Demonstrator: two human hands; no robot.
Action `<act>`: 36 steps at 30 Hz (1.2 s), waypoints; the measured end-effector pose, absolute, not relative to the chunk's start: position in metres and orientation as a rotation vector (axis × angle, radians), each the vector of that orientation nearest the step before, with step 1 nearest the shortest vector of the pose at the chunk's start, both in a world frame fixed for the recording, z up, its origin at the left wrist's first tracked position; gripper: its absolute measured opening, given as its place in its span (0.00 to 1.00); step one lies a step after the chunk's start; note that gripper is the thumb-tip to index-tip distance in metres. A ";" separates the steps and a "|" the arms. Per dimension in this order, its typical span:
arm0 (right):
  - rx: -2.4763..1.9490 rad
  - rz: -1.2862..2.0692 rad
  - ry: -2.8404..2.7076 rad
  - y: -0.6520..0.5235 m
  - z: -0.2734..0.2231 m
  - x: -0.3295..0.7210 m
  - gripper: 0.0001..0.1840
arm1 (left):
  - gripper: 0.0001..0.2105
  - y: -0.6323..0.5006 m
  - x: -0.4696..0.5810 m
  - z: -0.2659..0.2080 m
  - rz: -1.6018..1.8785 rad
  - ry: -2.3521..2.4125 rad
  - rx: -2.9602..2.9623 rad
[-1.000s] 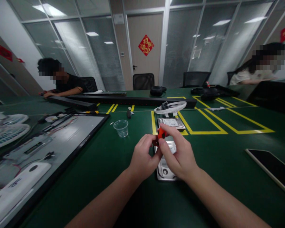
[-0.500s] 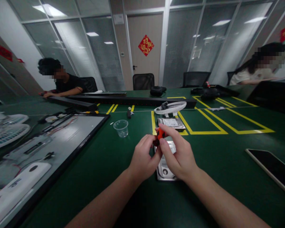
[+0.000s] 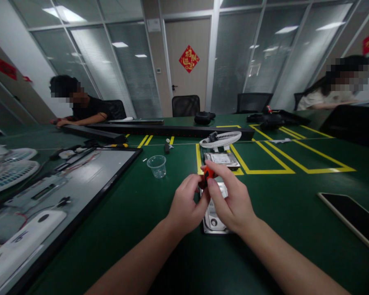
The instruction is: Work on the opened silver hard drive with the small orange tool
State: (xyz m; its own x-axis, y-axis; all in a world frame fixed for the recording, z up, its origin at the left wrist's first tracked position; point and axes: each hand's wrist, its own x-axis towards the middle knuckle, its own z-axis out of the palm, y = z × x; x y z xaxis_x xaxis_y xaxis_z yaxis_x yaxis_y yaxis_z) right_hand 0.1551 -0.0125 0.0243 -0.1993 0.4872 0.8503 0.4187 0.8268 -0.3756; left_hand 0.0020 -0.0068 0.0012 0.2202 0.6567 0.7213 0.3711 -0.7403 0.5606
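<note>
Between my fingers stands a short orange-and-black screwdriver, its tip hidden. My right hand is closed, pinching the orange handle between thumb and fingers. Fingers of my left hand are closed around its lower end from the left side. Directly beneath both hands a silver hard drive lies flat on the green table, partly covered by them. A second hard drive rests just beyond my fingertips, inside the yellow tape marks.
Left of my hands stands a clear plastic cup. An opened flat panel fills the left side. Behind the drives is a white fan grille; a phone lies right. Two people sit across the table, beyond a long black bar.
The screwdriver handle has turned slightly between my right fingers, showing its orange and black parts differently. Both hands stay in nearly the same place over the hard drive.
</note>
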 end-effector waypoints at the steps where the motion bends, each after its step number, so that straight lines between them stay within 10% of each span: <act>1: -0.690 0.064 -1.823 -0.012 0.024 0.155 0.27 | 0.06 -0.007 0.002 0.001 1.552 0.982 2.224; 36: -0.729 0.062 -1.814 -0.012 0.023 0.155 0.26 | 0.06 -0.006 0.002 0.000 1.588 0.976 2.219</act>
State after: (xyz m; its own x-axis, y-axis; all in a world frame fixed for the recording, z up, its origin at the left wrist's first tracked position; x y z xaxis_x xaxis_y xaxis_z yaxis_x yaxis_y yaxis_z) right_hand 0.1550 -0.0118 0.0228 -0.1851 0.5050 0.8430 0.4462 0.8075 -0.3858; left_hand 0.0016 -0.0065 0.0004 0.1848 0.6407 0.7452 0.3759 -0.7467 0.5488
